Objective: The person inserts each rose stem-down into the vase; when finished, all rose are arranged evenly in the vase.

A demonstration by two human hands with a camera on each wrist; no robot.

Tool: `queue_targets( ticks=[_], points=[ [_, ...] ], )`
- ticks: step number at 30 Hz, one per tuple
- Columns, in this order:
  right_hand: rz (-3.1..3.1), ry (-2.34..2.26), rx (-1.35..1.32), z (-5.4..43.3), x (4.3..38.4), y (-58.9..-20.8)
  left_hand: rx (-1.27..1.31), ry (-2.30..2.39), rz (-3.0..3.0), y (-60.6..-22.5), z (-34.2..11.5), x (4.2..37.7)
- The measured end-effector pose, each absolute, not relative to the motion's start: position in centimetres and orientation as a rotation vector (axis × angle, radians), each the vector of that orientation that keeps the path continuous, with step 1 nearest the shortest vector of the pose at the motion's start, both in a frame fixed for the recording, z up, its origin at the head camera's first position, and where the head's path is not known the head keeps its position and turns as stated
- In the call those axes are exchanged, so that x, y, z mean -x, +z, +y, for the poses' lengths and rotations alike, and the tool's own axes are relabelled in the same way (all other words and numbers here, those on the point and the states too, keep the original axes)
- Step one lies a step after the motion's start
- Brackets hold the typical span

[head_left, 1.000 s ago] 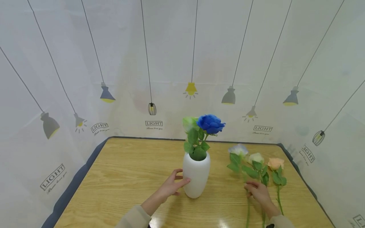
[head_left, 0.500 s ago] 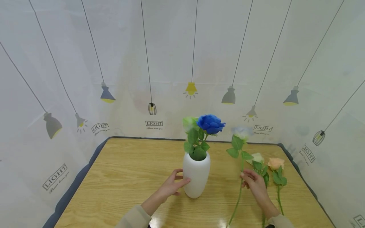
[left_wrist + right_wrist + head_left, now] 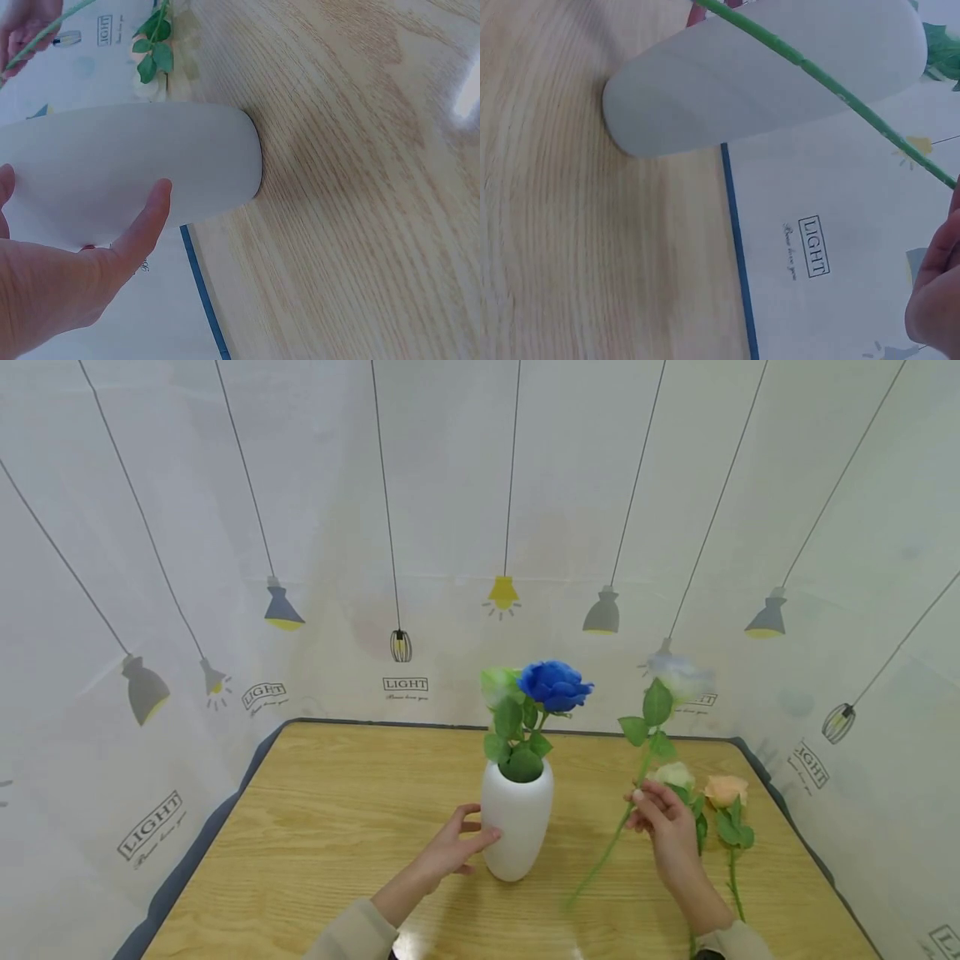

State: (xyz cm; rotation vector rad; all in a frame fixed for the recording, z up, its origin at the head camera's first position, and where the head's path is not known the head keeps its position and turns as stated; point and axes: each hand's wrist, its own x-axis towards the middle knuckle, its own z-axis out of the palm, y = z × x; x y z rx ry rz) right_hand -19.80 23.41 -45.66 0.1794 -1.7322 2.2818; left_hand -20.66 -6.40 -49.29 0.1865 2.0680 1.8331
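The right hand [image 3: 672, 835] pinched the pale flower [image 3: 657, 703] by its stem [image 3: 802, 64]. The flower's long axis slanted through that grip, its blurred bloom above and right, its cut end below and left, pointing vase-ward. The upright vase [image 3: 517, 822] stood left of the grip, apart; the left hand [image 3: 448, 848], fingers spread wide, was nearer, touching its side.
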Motion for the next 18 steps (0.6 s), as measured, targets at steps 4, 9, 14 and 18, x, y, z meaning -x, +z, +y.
queue_targets(
  ticks=[4,9,14,18],
  points=[
    [-1.467,2.454,-0.278,22.9,19.7,-44.3,-0.185,1.83,2.068,-49.2,-6.4,20.6],
    [-1.266,2.538,-0.327,22.3,19.9,-42.5,-0.19,1.832,2.069,-49.3,-6.4,20.7],
    [-1.095,2.541,-0.372,21.7,20.3,-40.5,-0.187,1.834,2.068,-49.1,-6.3,20.6],
    [-1.043,2.473,-0.473,21.1,20.6,-38.5,-0.188,1.837,2.068,-49.0,-6.3,20.6]
  ],
)
